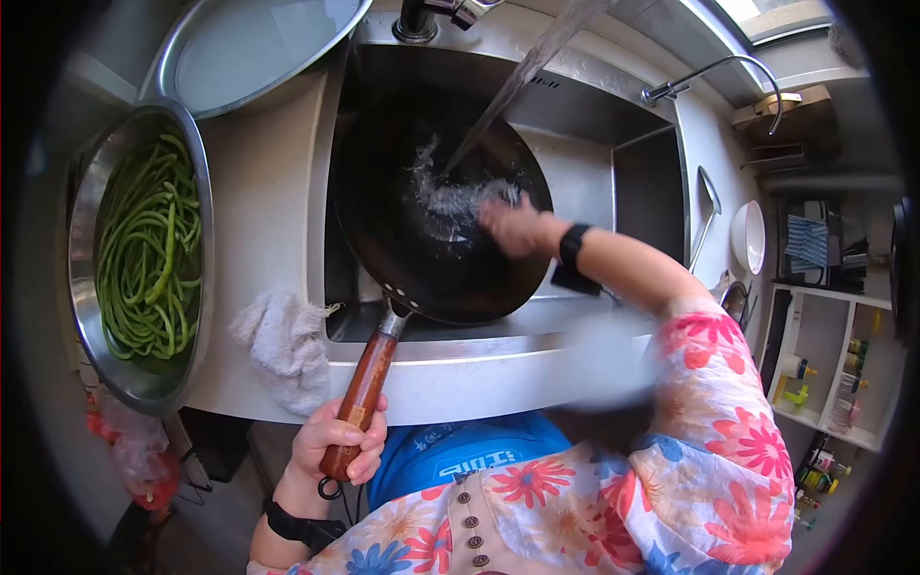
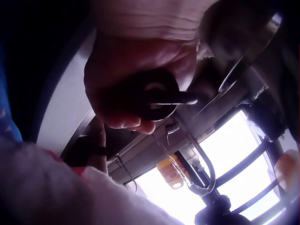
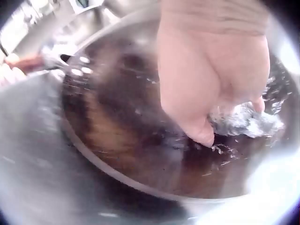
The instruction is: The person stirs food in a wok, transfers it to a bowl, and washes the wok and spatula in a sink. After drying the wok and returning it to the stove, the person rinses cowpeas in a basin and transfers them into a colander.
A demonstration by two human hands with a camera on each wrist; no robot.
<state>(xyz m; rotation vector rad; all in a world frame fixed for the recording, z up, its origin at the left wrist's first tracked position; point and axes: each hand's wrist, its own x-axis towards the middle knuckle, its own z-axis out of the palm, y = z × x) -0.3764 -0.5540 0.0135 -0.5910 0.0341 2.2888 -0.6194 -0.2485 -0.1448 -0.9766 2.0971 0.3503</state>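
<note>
In the head view a dark wok (image 1: 393, 211) sits tilted in the steel sink, with a stream of tap water (image 1: 508, 96) splashing into it. My left hand (image 1: 337, 443) grips the end of its brown wooden handle (image 1: 372, 376), at the counter's front edge. The right hand (image 1: 517, 228) is down inside the wok near its right side. In the right wrist view its thumb and fingers curl about a silvery, crinkled scouring pad (image 3: 246, 123), partly hidden by the hand and blurred by water. The left wrist view shows the handle's end ring (image 2: 173, 99) beneath the palm.
Left of the sink stands a steel basin of long green beans (image 1: 153, 249), with another large basin (image 1: 259, 48) behind it. A white cloth (image 1: 283, 350) lies on the counter's front edge. To the right are a spatula (image 1: 707, 206) and a white bowl (image 1: 747, 237).
</note>
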